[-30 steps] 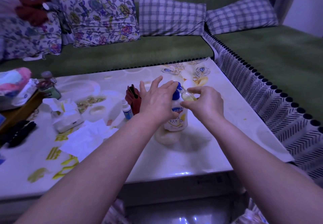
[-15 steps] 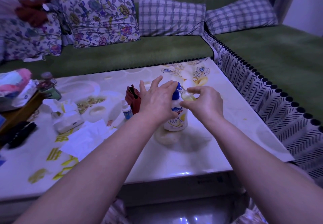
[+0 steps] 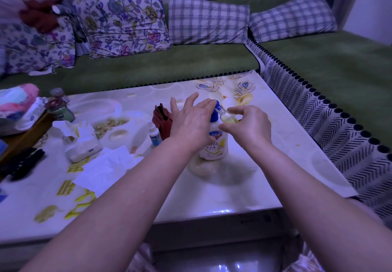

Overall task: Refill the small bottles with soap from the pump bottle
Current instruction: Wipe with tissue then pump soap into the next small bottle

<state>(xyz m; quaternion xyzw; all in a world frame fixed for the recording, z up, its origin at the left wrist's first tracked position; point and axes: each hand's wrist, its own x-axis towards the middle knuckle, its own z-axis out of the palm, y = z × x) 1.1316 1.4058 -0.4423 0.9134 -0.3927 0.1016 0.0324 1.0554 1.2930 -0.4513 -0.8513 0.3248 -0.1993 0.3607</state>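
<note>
One clear small bottle [image 3: 227, 118], part-filled with yellowish soap, tilts at the spout of the pump bottle [image 3: 214, 144] standing mid-way across the surface [image 3: 265, 178]. Fingers of the right hand [image 3: 249, 128] are clamped on it, and the left hand [image 3: 191, 123] lies on the pump head with its fingers straight and apart. With another blue-labelled small bottle [image 3: 154, 137] standing at the pump's 9 o'clock, the risk is the narrow mouth slipping off the spout on a press, which would likely spill soap.

Open surface [image 3: 275, 165] lies right of the pump bottle [image 3: 214, 144] and in front of it, crossed only by two forearms. Its top is crowded: the left hand [image 3: 191, 121] lies flat over the pump head, and the right hand [image 3: 248, 127] pinches a small bottle [image 3: 227, 117] at the spout. Just left, a red pouch [image 3: 163, 121] and a dropper bottle [image 3: 153, 134] stand close together. Farther left lie a tissue pack [image 3: 81, 146] and loose paper sheets [image 3: 106, 165].
</note>
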